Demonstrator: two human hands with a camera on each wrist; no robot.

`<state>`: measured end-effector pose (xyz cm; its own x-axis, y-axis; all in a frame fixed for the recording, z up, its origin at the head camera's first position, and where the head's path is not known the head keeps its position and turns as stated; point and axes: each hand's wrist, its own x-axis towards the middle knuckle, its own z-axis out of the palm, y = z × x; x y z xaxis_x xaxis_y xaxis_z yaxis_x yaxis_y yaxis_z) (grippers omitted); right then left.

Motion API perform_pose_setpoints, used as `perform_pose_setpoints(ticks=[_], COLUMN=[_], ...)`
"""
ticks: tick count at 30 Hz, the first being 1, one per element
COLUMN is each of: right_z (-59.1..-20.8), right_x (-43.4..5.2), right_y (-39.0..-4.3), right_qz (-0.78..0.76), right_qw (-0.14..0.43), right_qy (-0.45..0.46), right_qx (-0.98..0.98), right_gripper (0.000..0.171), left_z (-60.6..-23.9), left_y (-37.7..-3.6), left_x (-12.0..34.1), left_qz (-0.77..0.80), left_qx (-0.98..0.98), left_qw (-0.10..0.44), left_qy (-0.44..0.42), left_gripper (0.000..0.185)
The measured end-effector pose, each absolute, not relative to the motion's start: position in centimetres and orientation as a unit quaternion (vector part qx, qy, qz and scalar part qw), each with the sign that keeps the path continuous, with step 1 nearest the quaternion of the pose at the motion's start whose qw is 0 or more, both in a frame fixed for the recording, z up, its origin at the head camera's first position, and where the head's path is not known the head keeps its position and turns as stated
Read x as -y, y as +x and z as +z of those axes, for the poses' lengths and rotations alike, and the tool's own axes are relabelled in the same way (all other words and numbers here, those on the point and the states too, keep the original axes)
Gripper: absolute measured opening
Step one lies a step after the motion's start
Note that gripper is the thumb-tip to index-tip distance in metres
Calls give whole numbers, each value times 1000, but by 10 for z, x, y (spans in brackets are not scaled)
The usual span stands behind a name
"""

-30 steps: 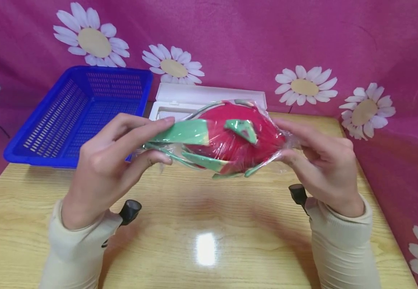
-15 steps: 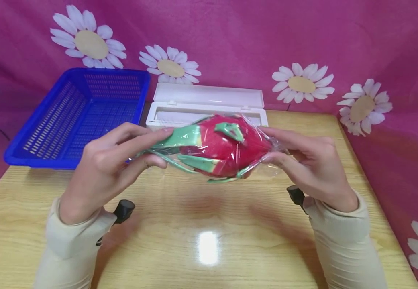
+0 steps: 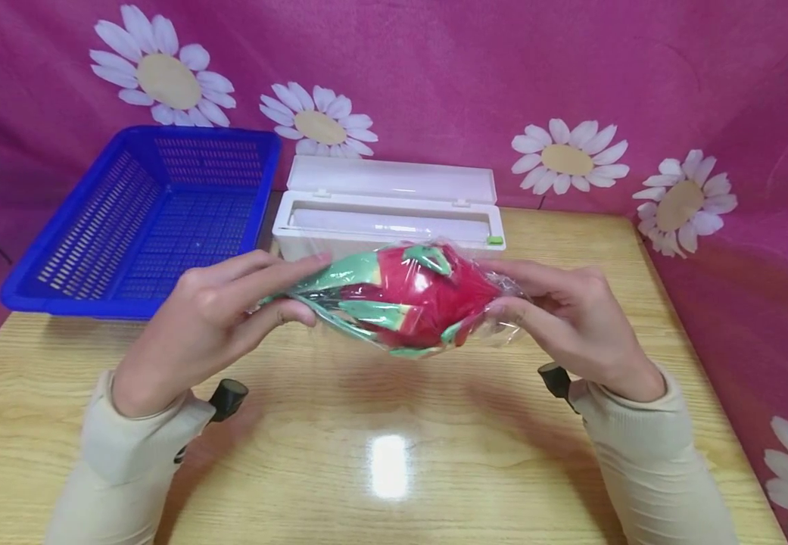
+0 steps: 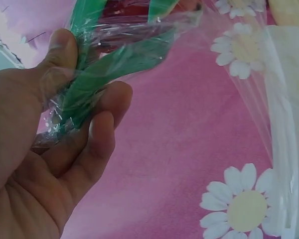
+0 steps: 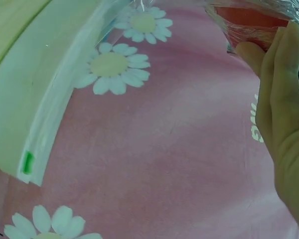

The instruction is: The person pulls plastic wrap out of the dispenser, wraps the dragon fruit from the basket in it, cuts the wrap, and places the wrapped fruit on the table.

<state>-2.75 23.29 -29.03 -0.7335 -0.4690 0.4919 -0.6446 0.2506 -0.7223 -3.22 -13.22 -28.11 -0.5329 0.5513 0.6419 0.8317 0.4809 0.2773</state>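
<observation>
A red dragon fruit [image 3: 428, 299] with green scales is held above the table, wrapped in shiny cling film [image 3: 509, 291]. My left hand [image 3: 219, 322] pinches its long green end between thumb and fingers. At the red end, my right hand [image 3: 574, 322] pinches the film-covered tip. The left wrist view shows the left hand [image 4: 20, 134] gripping the film-covered scales [image 4: 124, 59]. Fingers of the right hand [image 5: 286, 94] lie against the wrapped fruit in the right wrist view. Behind it stands an open white cling film dispenser [image 3: 319, 246] with a roll inside.
A blue perforated basket [image 3: 135, 299] stands at the back left of the wooden table [image 3: 312, 469]. The dispenser's lid [image 3: 394, 180] is raised, and a green slider [image 3: 495, 241] sits at its right end. A pink flowered cloth [image 3: 434, 76] hangs behind.
Both hands have lowered the wrapped dragon fruit toward me and slightly left, keeping their hold at its two ends. More of the dispenser and its roll now shows behind it.
</observation>
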Motion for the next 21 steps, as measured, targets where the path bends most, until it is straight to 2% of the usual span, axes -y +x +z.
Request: perform_pose_setpoints(ticks=[7,13,19,21], right_z=[-293,-296,-296,-296], right_x=[-233,-232,-229,-228], right_y=[-27,-29,-30,-30], right_qz=[494,479,491,498], right_qw=[54,30,-20,-38], right_qy=[323,296,208,184], right_qx=[805,826,846,846], right_gripper=[54,44,37,36], left_z=[-286,-290,-295,-297], left_y=[-34,-37,-41,-42], left_x=[133,133,131,130], left_qz=[-289,-279,-275,-276], left_qx=[836,841,837,839], left_qw=[210,193,186,178], left_qy=[-417,-420,-435,-434], left_gripper=[51,49,42,48])
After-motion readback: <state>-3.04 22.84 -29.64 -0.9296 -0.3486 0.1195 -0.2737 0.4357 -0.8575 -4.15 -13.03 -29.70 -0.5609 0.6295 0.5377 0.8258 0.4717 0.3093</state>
